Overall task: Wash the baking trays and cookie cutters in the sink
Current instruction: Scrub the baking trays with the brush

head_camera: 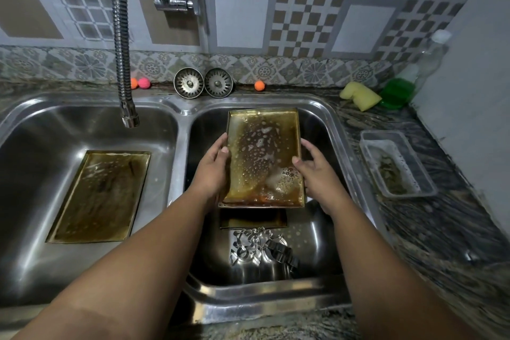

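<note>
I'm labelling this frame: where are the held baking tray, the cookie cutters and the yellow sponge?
held baking tray [262, 146], head view, middle of its soapy base
cookie cutters [259, 247], head view, middle of the metal cluster
yellow sponge [361, 95], head view, middle of its top

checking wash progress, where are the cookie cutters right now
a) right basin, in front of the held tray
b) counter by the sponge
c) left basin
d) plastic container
a: the cookie cutters lie in the right basin, nearer the camera than the soapy tray.
</note>
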